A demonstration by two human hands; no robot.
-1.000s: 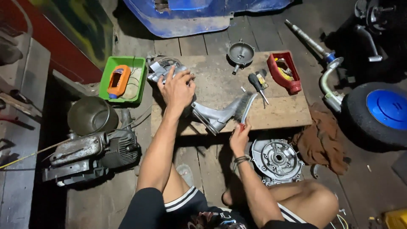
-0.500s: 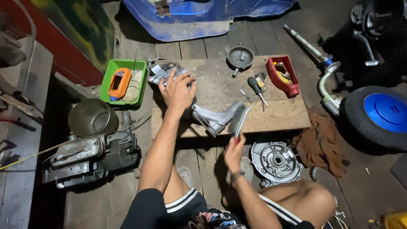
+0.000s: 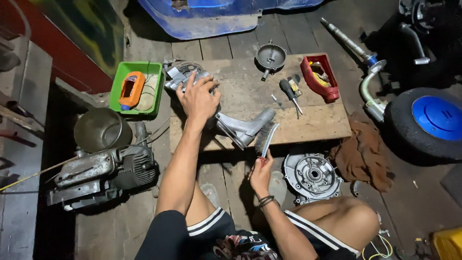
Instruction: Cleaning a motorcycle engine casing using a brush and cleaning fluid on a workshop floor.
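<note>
Nearest: person sits on the plank floor, knees bent, w/ a round grey engine cover [image 3: 312,176] lying by the right knee. Right hand [image 3: 260,174] has dropped off the surface edge since a sec ago, when it sat up against the part; its grip is closed on the red handle of a wire brush [image 3: 267,139], bristles tilted up toward the part's lower end, so brushing looks paused or re-angled, not done. Left hand [image 3: 198,97] hasn't budged: fingers spread, pressing down on the grey metal casing [image 3: 234,126], no closed grip, just pinning it. Casing lies across the wooden surface [image 3: 317,120], near its front edge, tube end pointing right. Further on: black-handled screwdriver [image 3: 289,93], red plastic tray [image 3: 320,79] w/ small bits, round metal cap [image 3: 270,57]. Left of the board, green tray [image 3: 151,86] holding an orange container [image 3: 131,90]; any label too small to tell. Far back, blue bodywork [image 3: 216,17]; blue-hubbed wheel [image 3: 435,120] at right.
</note>
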